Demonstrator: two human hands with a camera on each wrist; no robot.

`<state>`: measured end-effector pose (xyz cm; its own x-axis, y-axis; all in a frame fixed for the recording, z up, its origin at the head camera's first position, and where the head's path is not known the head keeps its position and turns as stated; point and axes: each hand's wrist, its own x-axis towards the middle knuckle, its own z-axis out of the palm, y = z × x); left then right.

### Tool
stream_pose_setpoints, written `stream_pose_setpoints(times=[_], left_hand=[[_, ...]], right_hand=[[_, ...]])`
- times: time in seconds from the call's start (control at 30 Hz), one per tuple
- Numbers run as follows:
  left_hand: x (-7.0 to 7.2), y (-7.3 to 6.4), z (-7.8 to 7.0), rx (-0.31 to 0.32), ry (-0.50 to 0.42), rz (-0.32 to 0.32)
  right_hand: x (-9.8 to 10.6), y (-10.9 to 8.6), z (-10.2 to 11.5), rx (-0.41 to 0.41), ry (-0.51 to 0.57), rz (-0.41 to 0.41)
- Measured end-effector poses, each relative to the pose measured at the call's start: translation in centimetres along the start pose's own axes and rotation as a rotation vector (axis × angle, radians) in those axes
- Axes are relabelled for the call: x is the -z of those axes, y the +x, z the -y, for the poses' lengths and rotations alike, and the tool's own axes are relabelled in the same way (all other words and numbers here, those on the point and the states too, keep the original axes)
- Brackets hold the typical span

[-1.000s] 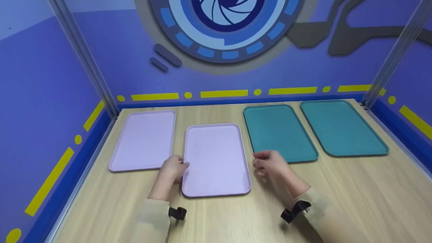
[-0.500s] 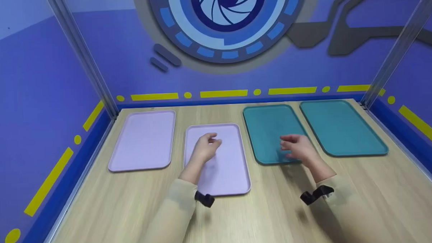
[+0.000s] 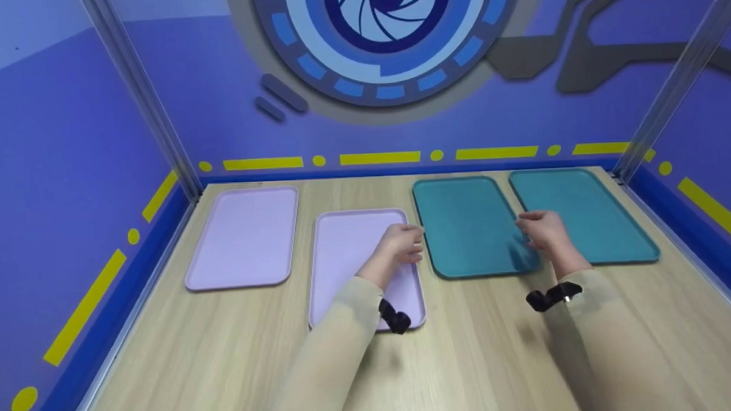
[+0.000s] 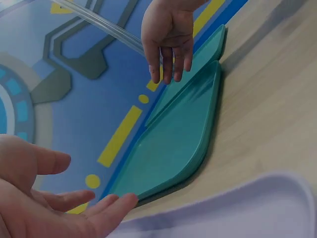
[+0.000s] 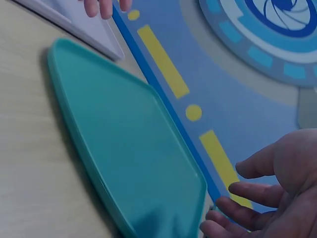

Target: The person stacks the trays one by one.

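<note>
My left hand [image 3: 398,243] hovers over the right edge of the nearer lilac tray [image 3: 349,261], beside the left rim of a teal tray [image 3: 469,226]. Its fingers [image 4: 116,210] are spread and relaxed in the left wrist view, with nothing between them. Above the right edge of that same teal tray hangs my right hand [image 3: 542,230], overlapping the gap to the far-right teal tray [image 3: 591,216]. Loosely bent fingers [image 5: 247,213] of that hand hold nothing in the right wrist view. Its shadow falls on the teal tray's lower right corner.
Another lilac tray [image 3: 245,237] lies at the far left of the wooden table [image 3: 468,360]. Blue printed walls [image 3: 363,132] with metal corner posts [image 3: 149,103] enclose the back and sides. Dark wrist mounts [image 3: 395,317] sit on both sleeves.
The left hand has left the nearer lilac tray's left edge and crossed rightward over it. My right hand has moved right across the teal tray. All the trays stay in place.
</note>
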<state>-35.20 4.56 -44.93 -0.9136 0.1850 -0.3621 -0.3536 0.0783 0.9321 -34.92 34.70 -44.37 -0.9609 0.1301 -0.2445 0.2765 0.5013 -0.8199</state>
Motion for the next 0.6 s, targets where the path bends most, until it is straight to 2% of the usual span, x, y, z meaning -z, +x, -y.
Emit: stream_pose_setpoints(times=[0.13, 0.37, 0.5, 0.6], left_hand=[[-1.3, 0.8, 0.2, 0.033, -0.049, 0.005], [-2.8, 1.1, 0.6, 0.088, -0.016, -0.010], [-3.1, 1.1, 0.7, 0.074, 0.015, -0.026], [-3.0, 1.1, 0.5, 0.063, 0.081, -0.030]], right_hand=[[0.4, 0.9, -0.5, -0.045, -0.047, -0.019], [0.1, 1.8, -1.1, -0.048, -0.102, 0.001], [0.3, 1.9, -1.4, -0.032, -0.103, -0.015], [0.8, 1.7, -1.6, -0.048, -0.069, -0.009]])
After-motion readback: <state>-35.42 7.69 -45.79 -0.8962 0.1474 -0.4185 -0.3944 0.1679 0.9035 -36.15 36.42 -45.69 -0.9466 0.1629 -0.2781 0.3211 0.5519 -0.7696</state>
